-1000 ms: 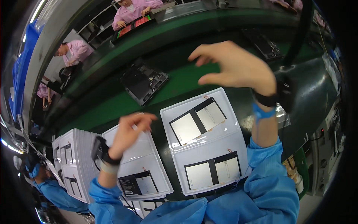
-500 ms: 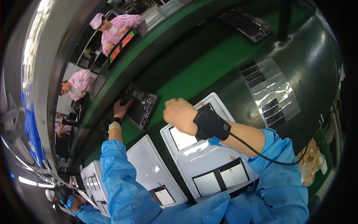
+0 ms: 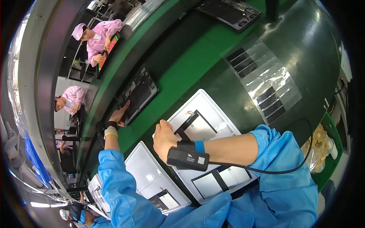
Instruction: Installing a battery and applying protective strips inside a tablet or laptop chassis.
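Note:
An opened tablet (image 3: 140, 93), with a black inside and bare circuit parts, lies on the green bench. My left hand (image 3: 119, 115) grips its near left corner, the index finger laid along its surface and the thumb at the edge. My right hand (image 3: 164, 138) is closed, fingers curled, at the left edge of a white plastic tray (image 3: 222, 110). Whatever its fingers hold is hidden. Flat white battery packs (image 3: 201, 127) with black borders and thin wires lie in that tray, partly behind my right hand and wrist.
Left of that tray is another white tray (image 3: 144, 167) with a battery pack. A second opened tablet (image 3: 232, 13) lies farther up the bench. Clear film with black strips (image 3: 264, 81) is at right, beside a green bin (image 3: 330, 152). Pink-clothed people (image 3: 102, 32) work across.
The tablet has turned under my left hand, its circuit parts now toward the far end. My right hand has moved down and left to the tray's edge. The view has shifted.

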Motion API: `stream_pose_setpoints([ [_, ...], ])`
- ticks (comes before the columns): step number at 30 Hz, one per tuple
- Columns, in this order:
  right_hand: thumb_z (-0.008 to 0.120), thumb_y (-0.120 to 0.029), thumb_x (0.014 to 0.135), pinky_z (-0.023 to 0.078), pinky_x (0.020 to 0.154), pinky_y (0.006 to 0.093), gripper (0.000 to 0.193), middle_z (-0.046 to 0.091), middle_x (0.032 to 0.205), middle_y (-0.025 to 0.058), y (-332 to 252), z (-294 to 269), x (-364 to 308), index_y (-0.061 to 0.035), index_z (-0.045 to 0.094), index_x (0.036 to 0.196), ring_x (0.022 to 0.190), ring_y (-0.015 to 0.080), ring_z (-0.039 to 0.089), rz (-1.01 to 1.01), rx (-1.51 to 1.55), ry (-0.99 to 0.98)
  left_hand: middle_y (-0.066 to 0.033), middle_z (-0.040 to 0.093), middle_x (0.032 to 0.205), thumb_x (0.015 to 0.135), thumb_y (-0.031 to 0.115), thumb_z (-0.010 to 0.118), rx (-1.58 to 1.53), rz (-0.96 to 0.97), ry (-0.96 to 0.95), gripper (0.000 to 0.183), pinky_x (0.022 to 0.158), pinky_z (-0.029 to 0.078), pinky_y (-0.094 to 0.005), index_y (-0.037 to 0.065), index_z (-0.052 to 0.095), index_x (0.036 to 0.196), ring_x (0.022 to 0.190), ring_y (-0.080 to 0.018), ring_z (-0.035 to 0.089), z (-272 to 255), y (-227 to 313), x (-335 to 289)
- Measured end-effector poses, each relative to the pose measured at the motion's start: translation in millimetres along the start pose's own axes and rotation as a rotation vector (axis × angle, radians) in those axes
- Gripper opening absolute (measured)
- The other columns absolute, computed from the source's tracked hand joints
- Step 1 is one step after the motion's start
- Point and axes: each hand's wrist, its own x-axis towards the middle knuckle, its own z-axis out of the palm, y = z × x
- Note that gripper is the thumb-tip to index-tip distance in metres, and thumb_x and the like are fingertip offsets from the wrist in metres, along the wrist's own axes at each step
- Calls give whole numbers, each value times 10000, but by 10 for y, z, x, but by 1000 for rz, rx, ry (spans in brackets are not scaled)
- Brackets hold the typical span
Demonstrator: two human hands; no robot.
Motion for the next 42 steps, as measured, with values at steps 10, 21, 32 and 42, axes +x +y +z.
stream_pose_setpoints([
  [10, 752, -119, 703, 506, 774, 385, 220, 775, 959, 57, 308, -25, -150, -132, 804, 916, 957, 253, 741, -152, 231, 102, -159, 703, 1080, 859, 838, 549, -317, 393, -221, 1014, 644, 577, -310, -35, 569, 1376, 680, -181, 677, 312, 690, -591],
  [21, 803, -191, 799, 543, 898, 430, 383, 664, 1071, 138, 797, -424, -503, -33, 659, 1117, 1050, 346, 657, -141, 155, 282, -19, 708, 827, 862, 233, 845, 234, 588, -326, 244, 753, 517, -279, 43, 737, 970, 764, -139, 645, 66, -846, -3013],
  [32, 804, -239, 830, 546, 887, 427, 418, 683, 1066, 159, 753, -148, -474, -24, 664, 1159, 1047, 356, 663, -538, 387, 564, -128, 544, 1058, 548, 278, 1001, 190, 442, -36, 649, 916, 498, -435, 52, 577, 983, 991, -349, 564, 1174, -1965, -3724],
  [42, 778, -286, 875, 549, 871, 450, 395, 698, 1024, 192, 704, -370, -393, 18, 666, 1101, 1016, 375, 679, -419, 403, 311, -41, 657, 1060, 833, -30, 836, -589, 342, -109, 421, 888, 506, -266, 59, 486, 1050, 1001, -108, 611, 847, -1884, -3547],
])
